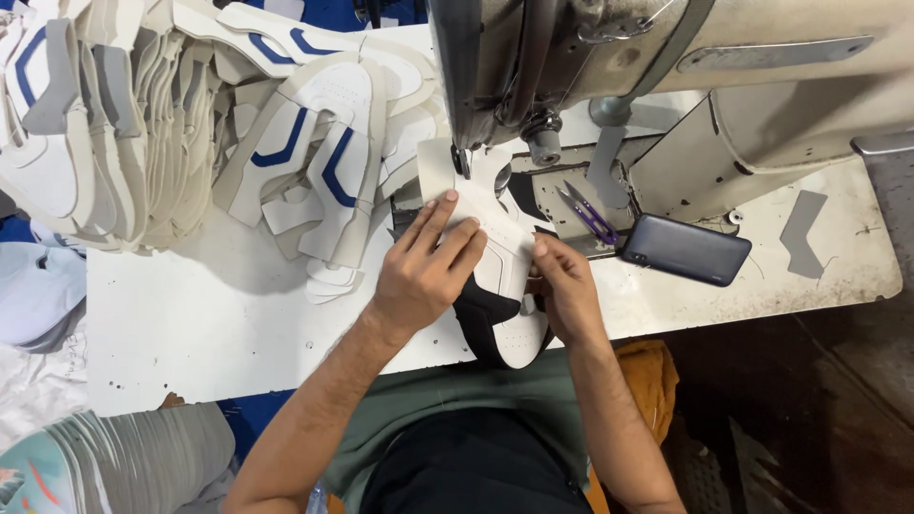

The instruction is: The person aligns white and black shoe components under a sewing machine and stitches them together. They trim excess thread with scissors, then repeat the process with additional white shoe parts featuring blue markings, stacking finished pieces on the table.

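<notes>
Under the sewing machine [590, 57], left hand [428, 271] lies flat, right hand [562, 286] pinches the shoe upper [500, 276].

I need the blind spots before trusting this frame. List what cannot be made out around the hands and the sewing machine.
Head view only:
- Needle and presser foot: hidden behind the sewing machine head.
- Shoe upper piece: its middle is covered by the left hand; the right hand hides its right edge.
- Stack of cut shoe pieces: cut off by the top and left edges.
- Thread snips: blades too small to judge.
</notes>
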